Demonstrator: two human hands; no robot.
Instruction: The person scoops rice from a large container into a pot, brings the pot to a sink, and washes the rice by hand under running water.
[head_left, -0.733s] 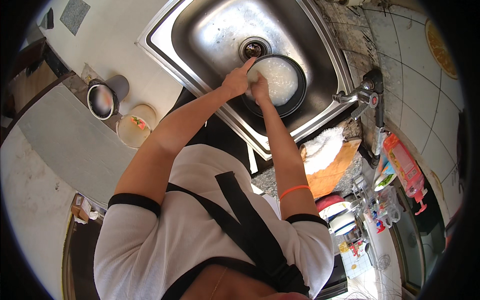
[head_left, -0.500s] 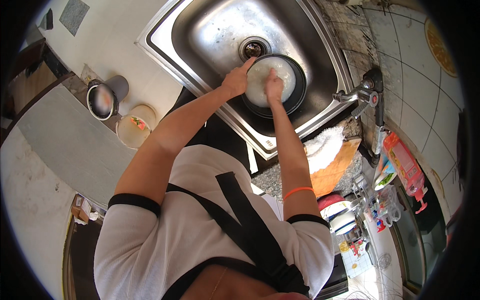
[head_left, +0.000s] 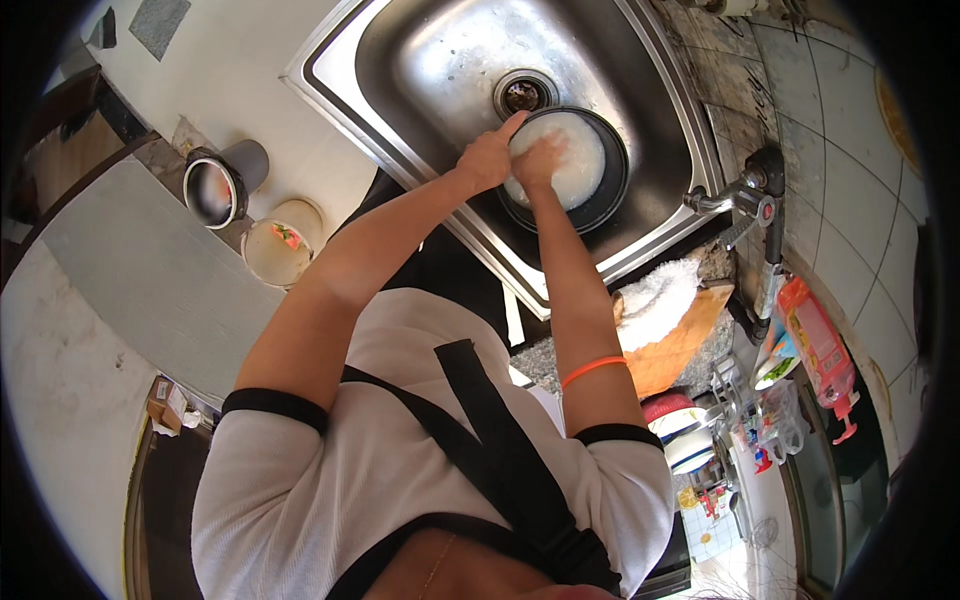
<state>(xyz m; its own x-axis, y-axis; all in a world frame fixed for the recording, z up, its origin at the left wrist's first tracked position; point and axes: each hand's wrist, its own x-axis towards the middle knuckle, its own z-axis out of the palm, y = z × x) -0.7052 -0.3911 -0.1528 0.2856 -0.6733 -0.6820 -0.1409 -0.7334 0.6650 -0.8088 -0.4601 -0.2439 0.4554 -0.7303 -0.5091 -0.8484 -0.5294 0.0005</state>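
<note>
Both hands work at one dark round pot (head_left: 590,185) in the steel sink (head_left: 420,80). Left hand (head_left: 487,158) clasps the pot's near rim, fingers curled over the edge; right hand (head_left: 538,157) is pressed down inside, fingers bunched, though whether it holds a sponge or cloth I cannot tell. Pot sits on the basin floor just beside the drain (head_left: 525,93), its inside whitish, cloudy or soapy.

Judgement on the scrub: keep the rim hand firm so the pot does not spin, work in circles from the centre outward, and mind the wet edge slipping.

Packages and such, largest first:
- orange-brown bag (head_left: 680,345) with a white cloth on top, counter right of the sink.
- tall red-pink bottle (head_left: 822,345), lying slanted beyond the tap (head_left: 745,200).
- small clutter of coloured packets at lower right, too small to make out.
</note>
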